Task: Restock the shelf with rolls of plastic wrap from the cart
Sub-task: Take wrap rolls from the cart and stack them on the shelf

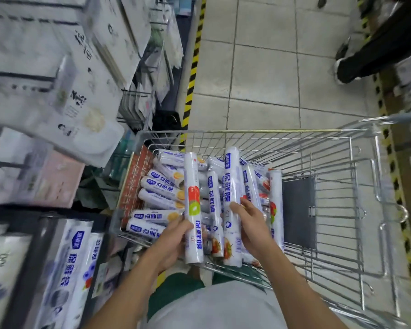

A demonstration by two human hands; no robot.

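Closest in, a pale shirt (211, 309) and two bare forearms reach over the near edge of a wire cart (271, 131). Left hand (173, 236) has its fingers curled round the lower half of a kiwi-print roll (193, 198) of plastic wrap, held lengthways above the cart's near-left corner. Right hand (249, 224) grips a tomato-print roll (231, 186) just beside it, thumb across the front and fingers wrapped behind; the two held rolls lie roughly parallel and apart

Pale grey square floor tiles (259, 79) with dark joints fill the aisle. One yellow-and-black stripe (195, 60) runs along the foot of the shelving on the left, and a second runs down the right edge. At the top right corner stand a person's dark trouser leg and shoe (347, 67)

Along the left, the shelf (45, 217) is blurred: white packs with black characters hang above, and long white packs (74, 257) with blue characters stand side by side at the lower left

Inside the cart, many more rolls (161, 186) in white wrappers with blue lettering are piled in its left half, some crosswise against the left wall, others lengthways under the hands. A red printed card panel (134, 184) stands along that left wall, and a dark flap (298, 210) sits just right of the pile
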